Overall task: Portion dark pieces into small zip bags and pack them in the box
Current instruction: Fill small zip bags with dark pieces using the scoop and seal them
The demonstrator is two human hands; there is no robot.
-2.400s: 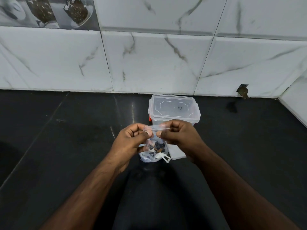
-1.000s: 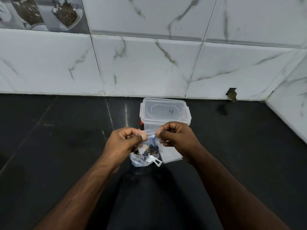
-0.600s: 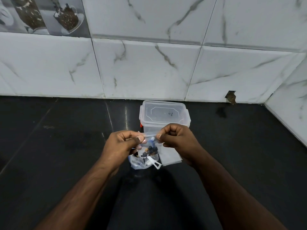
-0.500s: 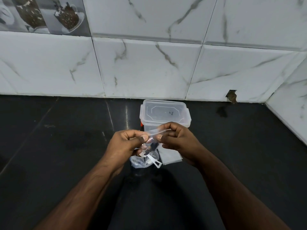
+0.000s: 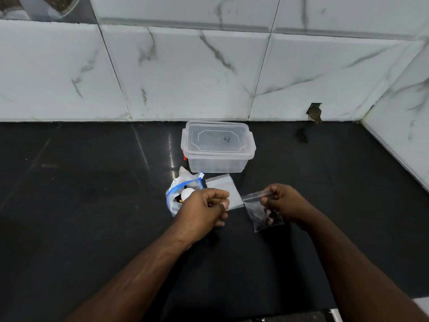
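Observation:
My right hand (image 5: 284,203) pinches the zip edge of a small clear zip bag (image 5: 260,211) with dark pieces at its bottom, held just above the black counter. My left hand (image 5: 204,211) hovers with curled fingers and holds nothing, just in front of a larger blue-zip supply bag (image 5: 180,194) that has dark pieces and a white scoop in it. A stack of empty small zip bags (image 5: 224,189) lies flat between the hands. The clear plastic box (image 5: 217,159) stands behind them with its lid on.
The black counter (image 5: 92,205) runs left and right, bounded by a white marble-tile wall (image 5: 185,73) at the back and another wall at the right. A chipped hole (image 5: 314,111) sits at the wall's base.
My left hand let go of the small bag. My right hand carried the bag to the right and lower. The supply bag and empty bags came into view.

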